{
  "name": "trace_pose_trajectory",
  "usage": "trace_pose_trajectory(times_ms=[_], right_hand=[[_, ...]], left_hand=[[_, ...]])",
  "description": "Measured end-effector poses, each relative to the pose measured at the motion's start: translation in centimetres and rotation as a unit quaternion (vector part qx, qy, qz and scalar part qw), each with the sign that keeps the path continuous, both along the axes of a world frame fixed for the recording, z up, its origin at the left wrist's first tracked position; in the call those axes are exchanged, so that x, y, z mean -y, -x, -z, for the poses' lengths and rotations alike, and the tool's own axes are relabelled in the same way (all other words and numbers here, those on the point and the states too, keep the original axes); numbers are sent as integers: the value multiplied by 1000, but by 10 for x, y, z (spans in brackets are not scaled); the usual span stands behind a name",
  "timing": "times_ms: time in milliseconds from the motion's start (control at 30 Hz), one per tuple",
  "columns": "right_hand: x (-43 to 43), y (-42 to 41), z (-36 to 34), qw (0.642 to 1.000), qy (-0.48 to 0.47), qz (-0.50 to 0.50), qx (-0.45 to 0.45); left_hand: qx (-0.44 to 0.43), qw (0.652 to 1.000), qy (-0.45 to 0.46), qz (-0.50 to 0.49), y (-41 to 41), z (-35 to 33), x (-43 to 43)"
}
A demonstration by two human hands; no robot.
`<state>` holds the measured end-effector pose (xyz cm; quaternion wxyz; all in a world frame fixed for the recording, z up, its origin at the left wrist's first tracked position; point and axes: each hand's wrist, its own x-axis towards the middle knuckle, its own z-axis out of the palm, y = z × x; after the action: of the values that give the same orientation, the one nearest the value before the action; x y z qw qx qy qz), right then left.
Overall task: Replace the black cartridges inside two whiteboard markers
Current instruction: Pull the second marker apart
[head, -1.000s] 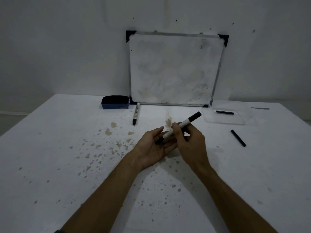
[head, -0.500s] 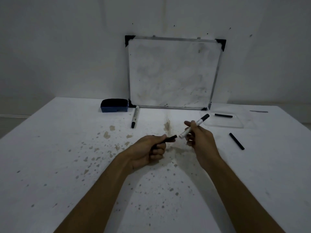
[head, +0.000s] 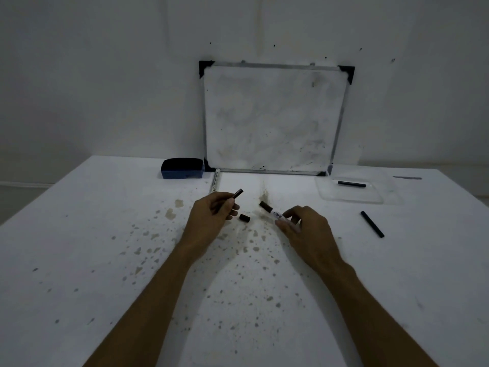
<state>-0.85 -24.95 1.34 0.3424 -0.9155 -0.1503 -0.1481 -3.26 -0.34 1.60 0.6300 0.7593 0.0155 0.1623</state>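
Head camera looks down at a white tabletop [head: 79, 234] with brown spots on it. At the middle, the left hand [head: 211, 218] has its grip curled around a thin black cartridge [head: 238, 193], and the dark end sticks out toward 1 o'clock. The right hand [head: 304, 229] pinches a whiteboard marker [head: 272, 211] with its fingers, and the marker's dark end points toward 10 o'clock. The two hands are apart and do not touch. Between them a small black cap [head: 244, 218] lies on the tabletop, just beside the left hand's fingers. Behind the left hand, at 12 o'clock, a second marker [head: 215, 181] lies on the tabletop, partly hidden by that hand. At 3 o'clock from the right hand a loose black cartridge [head: 371, 223] lies on the tabletop, well apart. At 2 o'clock sits a clear tray [head: 352, 198] with one more black stick [head: 352, 184] inside it. At the far edge a whiteboard [head: 272, 117] leans on the wall, and a blue eraser [head: 182, 168] sits just left of it.
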Motion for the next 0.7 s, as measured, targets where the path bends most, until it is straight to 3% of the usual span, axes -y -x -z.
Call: trace_pose_trajectory(times_ms=[200, 367, 533, 700], right_hand=[[1, -5, 9, 997, 64, 16, 27], [20, -3, -9, 996, 12, -16, -91], [92, -6, -38, 994, 5, -6, -106], [184, -23, -32, 989, 4, 91, -113]], left_hand=[[18, 991, -133, -7, 7, 7, 26], [27, 982, -187, 29, 11, 1, 55], [14, 962, -243, 121, -11, -30, 104], [41, 935, -307, 175, -60, -68, 168]])
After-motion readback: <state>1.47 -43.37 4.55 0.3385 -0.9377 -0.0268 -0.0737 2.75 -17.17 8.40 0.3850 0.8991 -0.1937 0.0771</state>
